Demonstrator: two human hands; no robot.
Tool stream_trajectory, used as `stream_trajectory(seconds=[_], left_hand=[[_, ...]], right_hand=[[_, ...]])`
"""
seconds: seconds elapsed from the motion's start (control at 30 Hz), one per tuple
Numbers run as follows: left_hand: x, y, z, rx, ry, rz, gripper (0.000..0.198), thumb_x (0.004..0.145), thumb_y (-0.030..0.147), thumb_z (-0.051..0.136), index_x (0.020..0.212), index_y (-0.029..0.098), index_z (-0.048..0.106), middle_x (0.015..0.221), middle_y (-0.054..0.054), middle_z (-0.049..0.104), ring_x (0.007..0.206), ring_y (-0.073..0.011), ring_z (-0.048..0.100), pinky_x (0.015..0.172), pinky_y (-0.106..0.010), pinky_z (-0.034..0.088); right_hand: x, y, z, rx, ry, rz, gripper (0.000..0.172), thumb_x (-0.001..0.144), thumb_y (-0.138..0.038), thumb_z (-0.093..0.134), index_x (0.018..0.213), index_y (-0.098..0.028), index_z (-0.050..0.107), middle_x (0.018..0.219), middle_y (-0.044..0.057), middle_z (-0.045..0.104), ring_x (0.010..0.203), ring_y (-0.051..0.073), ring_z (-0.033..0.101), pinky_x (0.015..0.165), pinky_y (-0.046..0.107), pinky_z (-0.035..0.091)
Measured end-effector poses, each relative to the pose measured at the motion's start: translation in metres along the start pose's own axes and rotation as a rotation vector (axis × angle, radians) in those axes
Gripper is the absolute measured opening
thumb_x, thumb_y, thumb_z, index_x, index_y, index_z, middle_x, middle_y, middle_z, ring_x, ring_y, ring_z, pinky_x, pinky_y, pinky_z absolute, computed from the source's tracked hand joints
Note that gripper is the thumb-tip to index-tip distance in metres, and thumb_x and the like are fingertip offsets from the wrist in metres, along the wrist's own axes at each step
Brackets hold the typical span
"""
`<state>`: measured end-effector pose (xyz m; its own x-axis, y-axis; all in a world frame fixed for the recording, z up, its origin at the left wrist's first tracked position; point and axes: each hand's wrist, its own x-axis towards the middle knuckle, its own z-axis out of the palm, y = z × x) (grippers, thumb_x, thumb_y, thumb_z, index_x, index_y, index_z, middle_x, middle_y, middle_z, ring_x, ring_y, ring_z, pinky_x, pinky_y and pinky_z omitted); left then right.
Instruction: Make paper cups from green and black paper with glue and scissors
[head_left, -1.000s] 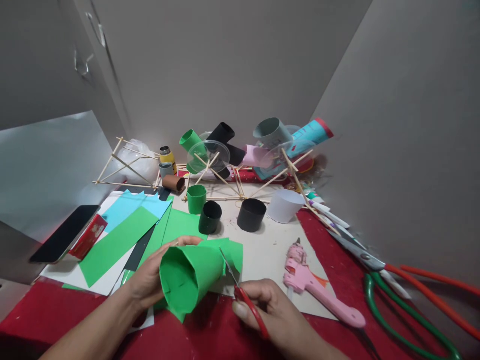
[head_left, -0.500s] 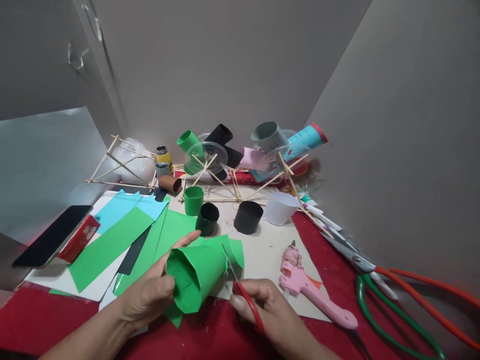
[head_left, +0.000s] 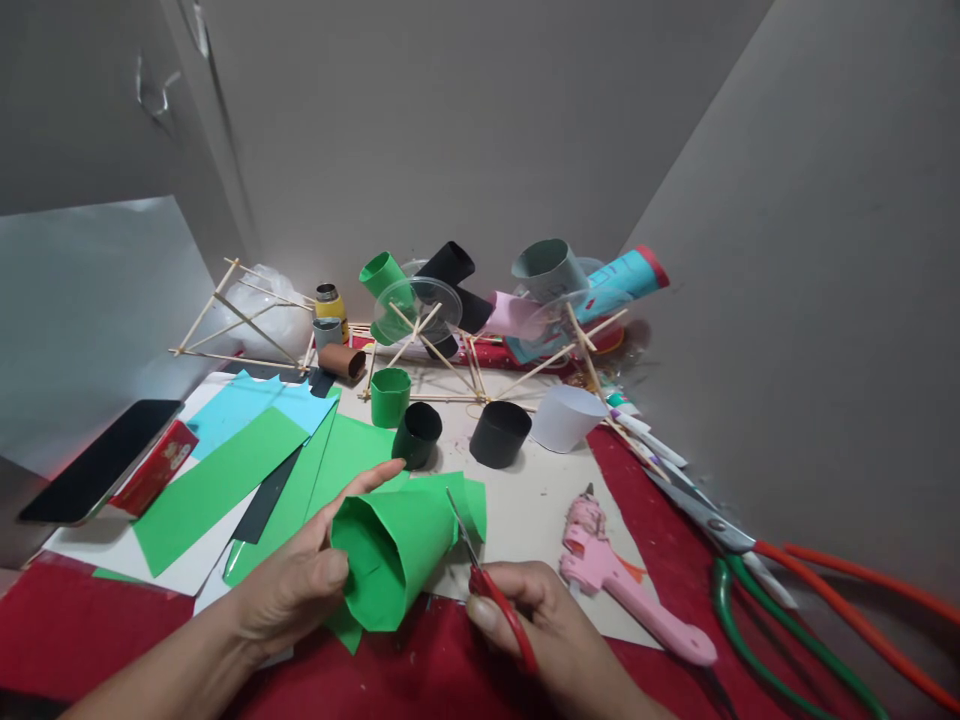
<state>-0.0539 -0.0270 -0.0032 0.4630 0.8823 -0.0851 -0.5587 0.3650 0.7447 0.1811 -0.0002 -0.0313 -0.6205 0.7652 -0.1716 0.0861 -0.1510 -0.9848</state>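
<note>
My left hand (head_left: 300, 575) is closed around the near side of a green paper tube (head_left: 416, 545), its open end tilted toward me. The tube is faceted, and a loose flap sticks out at its far right end. In my right hand (head_left: 536, 620) is a pair of small scissors with red handles (head_left: 510, 620). Their blades lie against the flap end of the tube; whether they are parted is hard to see. Just beyond the tube stand a dark paper ring (head_left: 417, 437) and a black paper ring (head_left: 500, 436).
Green paper strips (head_left: 221, 485) and a phone (head_left: 101, 460) propped on a red box (head_left: 155, 467) lie left. A pink glue gun (head_left: 630, 590) and large scissors (head_left: 739, 540) lie right. Behind stands a stick frame (head_left: 480, 385) with paper tubes on plastic discs. A white paper ring (head_left: 566, 418) stands at centre right.
The scissors blades have drawn back slightly to the right and down from the tube's flap. My left hand keeps its grip, and the view has shifted a little.
</note>
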Motion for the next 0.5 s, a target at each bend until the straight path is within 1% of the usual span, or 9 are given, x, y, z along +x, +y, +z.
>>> stream_trajectory(seconds=[0.13, 0.3, 0.5], left_hand=[[-0.0005, 0.0, 0.0008, 0.007, 0.014, -0.005, 0.104, 0.067, 0.048, 0.084, 0.153, 0.026, 0.03, 0.142, -0.016, 0.054, 0.13, -0.0365, 0.051, 0.109, -0.046, 0.035], [-0.0005, 0.0009, 0.0027, 0.03, 0.044, 0.0, 0.102, 0.068, 0.049, 0.083, 0.152, 0.026, 0.03, 0.145, -0.016, 0.053, 0.131, -0.0374, 0.05, 0.107, -0.047, 0.036], [0.0008, 0.0017, 0.0027, 0.023, 0.066, 0.033, 0.099, 0.069, 0.049, 0.082, 0.152, 0.028, 0.031, 0.133, -0.013, 0.062, 0.121, -0.0328, 0.059, 0.099, -0.04, 0.043]], right_hand=[[-0.0001, -0.0015, 0.0006, -0.022, 0.023, 0.008, 0.065, 0.074, -0.076, 0.062, 0.055, -0.02, 0.035, 0.054, -0.006, 0.027, 0.052, 0.008, 0.022, 0.047, 0.024, 0.017], [0.0, -0.0034, 0.0014, -0.002, 0.025, 0.017, 0.066, 0.073, -0.077, 0.062, 0.054, -0.02, 0.033, 0.053, -0.007, 0.025, 0.05, 0.007, 0.021, 0.046, 0.023, 0.016], [-0.001, 0.0003, 0.0016, 0.016, 0.021, 0.015, 0.065, 0.075, -0.074, 0.063, 0.054, -0.02, 0.032, 0.053, -0.007, 0.023, 0.05, 0.007, 0.019, 0.045, 0.023, 0.014]])
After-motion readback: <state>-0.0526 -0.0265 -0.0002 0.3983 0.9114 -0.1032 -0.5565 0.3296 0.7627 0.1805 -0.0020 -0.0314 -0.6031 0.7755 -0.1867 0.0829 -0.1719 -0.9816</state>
